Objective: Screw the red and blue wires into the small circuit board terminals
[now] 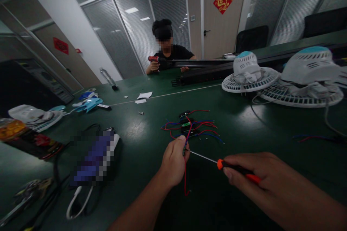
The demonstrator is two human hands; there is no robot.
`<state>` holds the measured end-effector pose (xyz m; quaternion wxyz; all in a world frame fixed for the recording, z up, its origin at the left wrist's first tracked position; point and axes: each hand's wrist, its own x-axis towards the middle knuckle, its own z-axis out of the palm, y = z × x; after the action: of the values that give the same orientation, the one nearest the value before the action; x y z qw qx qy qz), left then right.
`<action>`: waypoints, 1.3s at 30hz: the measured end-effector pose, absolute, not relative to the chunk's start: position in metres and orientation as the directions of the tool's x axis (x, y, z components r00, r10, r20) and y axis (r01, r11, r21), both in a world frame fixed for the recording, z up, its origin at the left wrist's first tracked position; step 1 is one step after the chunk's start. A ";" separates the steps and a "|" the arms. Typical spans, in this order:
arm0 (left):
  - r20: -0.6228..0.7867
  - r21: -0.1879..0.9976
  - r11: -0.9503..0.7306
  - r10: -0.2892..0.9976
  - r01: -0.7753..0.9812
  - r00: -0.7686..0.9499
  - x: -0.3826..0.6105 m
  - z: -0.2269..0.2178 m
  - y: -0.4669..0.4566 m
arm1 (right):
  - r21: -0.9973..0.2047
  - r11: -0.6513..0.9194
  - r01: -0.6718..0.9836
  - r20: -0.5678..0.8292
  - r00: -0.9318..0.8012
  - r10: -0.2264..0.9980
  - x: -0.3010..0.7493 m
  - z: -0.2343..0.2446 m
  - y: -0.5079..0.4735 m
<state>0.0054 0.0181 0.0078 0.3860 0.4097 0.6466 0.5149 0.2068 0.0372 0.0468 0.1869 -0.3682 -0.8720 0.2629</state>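
Pinched in my left hand is a small circuit module, mostly hidden by the thumb and fingers. One red wire hangs from it towards me and another rises from its far side. My right hand grips a screwdriver with an orange and black handle. Its thin shaft points left, and the tip meets the module at my left fingertips. Just beyond my left hand lie several similar small modules with red and blue wires.
White fans stand at the right, beside long black bars. A person across the green table holds a red drill. To the left are a bottle, a blurred purple item, metal tools and paper scraps.
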 end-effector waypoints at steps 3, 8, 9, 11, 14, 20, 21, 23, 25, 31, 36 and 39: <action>-0.082 0.981 0.143 0.915 0.127 -0.395 0.006 0.008 0.018 | -0.599 0.585 0.547 0.137 -0.649 0.748 0.206 0.047 0.038; -0.095 0.989 0.131 0.914 0.065 -0.395 0.009 0.013 0.018 | -0.585 0.578 0.569 0.097 -0.658 0.747 0.206 0.047 0.039; -0.097 0.989 0.135 0.913 0.068 -0.396 0.009 0.014 0.019 | -0.585 0.581 0.566 0.104 -0.658 0.746 0.206 0.047 0.039; -0.094 0.987 0.136 0.916 0.082 -0.391 0.010 0.015 0.019 | -0.584 0.587 0.561 0.136 -0.645 0.752 0.207 0.046 0.039; -0.093 0.987 0.136 0.922 0.089 -0.377 0.009 0.015 0.019 | -0.588 0.589 0.553 0.161 -0.634 0.756 0.208 0.045 0.039; -0.099 0.984 0.150 0.911 0.097 -0.399 0.009 0.013 0.018 | -0.599 0.569 0.564 0.104 -0.650 0.753 0.206 0.048 0.038; -0.102 0.985 0.149 0.910 0.086 -0.402 0.009 0.013 0.018 | -0.601 0.562 0.568 0.094 -0.649 0.755 0.205 0.048 0.038; -0.100 0.987 0.140 0.913 0.074 -0.396 0.010 0.014 0.018 | -0.600 0.555 0.576 0.076 -0.649 0.757 0.205 0.047 0.039; -0.085 0.989 0.125 0.921 0.083 -0.380 0.010 0.016 0.019 | -0.594 0.561 0.576 0.095 -0.643 0.760 0.205 0.046 0.040; -0.079 0.987 0.123 0.935 0.108 -0.346 0.007 0.013 0.019 | -0.564 0.576 0.592 0.096 -0.646 0.757 0.204 0.045 0.038; -0.051 0.986 0.097 0.948 0.133 -0.314 0.008 0.011 0.016 | -0.519 0.595 0.614 0.148 -0.621 0.770 0.205 0.044 0.034; -0.048 0.986 0.095 0.951 0.140 -0.307 0.009 0.012 0.016 | -0.551 0.579 0.602 0.126 -0.625 0.770 0.206 0.046 0.034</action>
<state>0.0088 0.0161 0.0125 0.3957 0.4360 0.6251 0.5124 0.2063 0.0337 0.0465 0.1792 -0.3942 -0.8701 0.2352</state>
